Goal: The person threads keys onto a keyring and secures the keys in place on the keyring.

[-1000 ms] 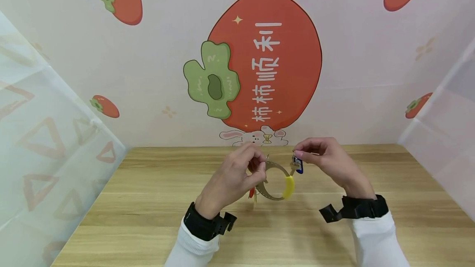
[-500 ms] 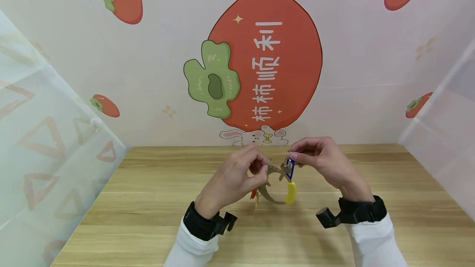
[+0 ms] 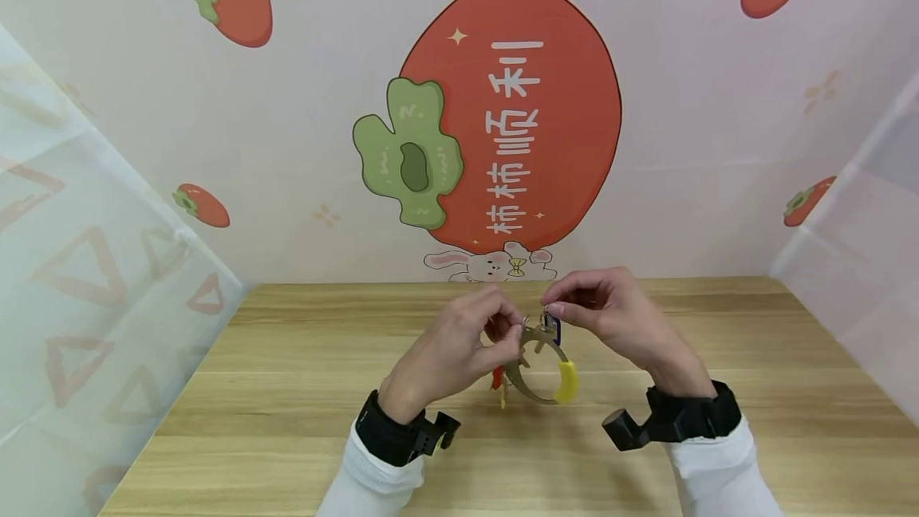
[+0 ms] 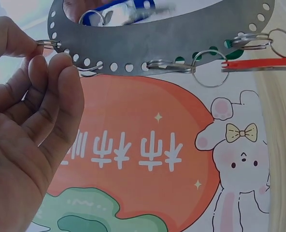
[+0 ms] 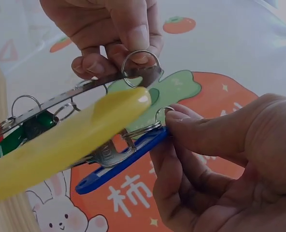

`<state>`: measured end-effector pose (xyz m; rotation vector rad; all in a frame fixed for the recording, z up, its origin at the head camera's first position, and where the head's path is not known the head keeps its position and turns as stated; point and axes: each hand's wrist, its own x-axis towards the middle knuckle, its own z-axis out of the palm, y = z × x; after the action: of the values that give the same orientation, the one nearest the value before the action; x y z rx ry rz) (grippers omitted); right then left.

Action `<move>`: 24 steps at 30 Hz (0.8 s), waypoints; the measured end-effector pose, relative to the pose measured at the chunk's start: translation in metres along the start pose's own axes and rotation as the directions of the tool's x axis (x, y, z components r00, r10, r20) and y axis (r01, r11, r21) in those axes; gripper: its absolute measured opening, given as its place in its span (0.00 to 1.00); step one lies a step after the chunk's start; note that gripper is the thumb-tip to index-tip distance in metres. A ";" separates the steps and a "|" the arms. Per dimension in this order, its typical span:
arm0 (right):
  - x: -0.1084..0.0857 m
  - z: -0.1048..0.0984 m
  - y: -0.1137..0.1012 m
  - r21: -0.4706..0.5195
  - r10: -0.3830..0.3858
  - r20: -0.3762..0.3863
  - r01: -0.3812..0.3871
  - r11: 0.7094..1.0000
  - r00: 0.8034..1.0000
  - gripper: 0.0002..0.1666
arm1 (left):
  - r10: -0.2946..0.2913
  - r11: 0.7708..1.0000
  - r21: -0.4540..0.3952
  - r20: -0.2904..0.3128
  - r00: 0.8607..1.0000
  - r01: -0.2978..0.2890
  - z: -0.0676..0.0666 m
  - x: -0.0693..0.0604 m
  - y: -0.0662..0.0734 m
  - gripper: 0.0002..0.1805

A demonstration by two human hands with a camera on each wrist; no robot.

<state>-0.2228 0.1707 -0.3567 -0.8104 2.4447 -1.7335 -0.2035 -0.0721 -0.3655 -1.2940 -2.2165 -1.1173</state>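
A round metal key holder (image 4: 123, 48) with holes along its edge and a yellow grip (image 3: 567, 382) hangs above the table. My left hand (image 3: 459, 345) pinches a split ring (image 4: 47, 43) that passes through a hole near one end of the plate. To the right, my right hand (image 3: 613, 317) pinches another split ring (image 5: 164, 111) between thumb and finger. From that ring hang a blue key tag (image 5: 90, 184) and a metal key (image 5: 109, 157), close behind the yellow grip. More rings sit along the plate, with a red tag (image 4: 259, 63) and a green tag (image 5: 29, 130).
A wooden table (image 3: 287, 421) lies under both hands. Behind it stands a pale backdrop (image 3: 301, 102) printed with persimmons and a rabbit, and a whitish sheet (image 3: 108, 262) slopes at the left side.
My right hand has moved left with the blue tag and key, closer to my left hand and the plate. The key holder has shifted slightly down and right.
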 end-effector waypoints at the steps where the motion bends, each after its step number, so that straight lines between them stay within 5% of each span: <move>1: 0.000 0.001 -0.001 -0.002 -0.004 -0.001 0.004 1.000 1.000 0.06 | -0.005 1.000 -0.005 0.000 1.000 0.005 0.000 0.000 0.000 0.07; 17: 0.001 0.009 -0.005 -0.024 -0.157 -0.005 0.157 0.987 0.988 0.07 | -0.055 0.989 -0.138 0.044 0.998 0.061 -0.004 0.000 0.002 0.05; 24: -0.001 0.012 -0.008 -0.015 -0.290 0.022 0.291 0.957 0.957 0.13 | -0.076 0.976 -0.201 0.063 0.995 0.087 -0.004 -0.001 0.003 0.05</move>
<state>-0.2152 0.1591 -0.3541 -1.2382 2.4327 -1.7793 -0.2009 -0.0747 -0.3618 -1.3385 -2.2610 -1.3873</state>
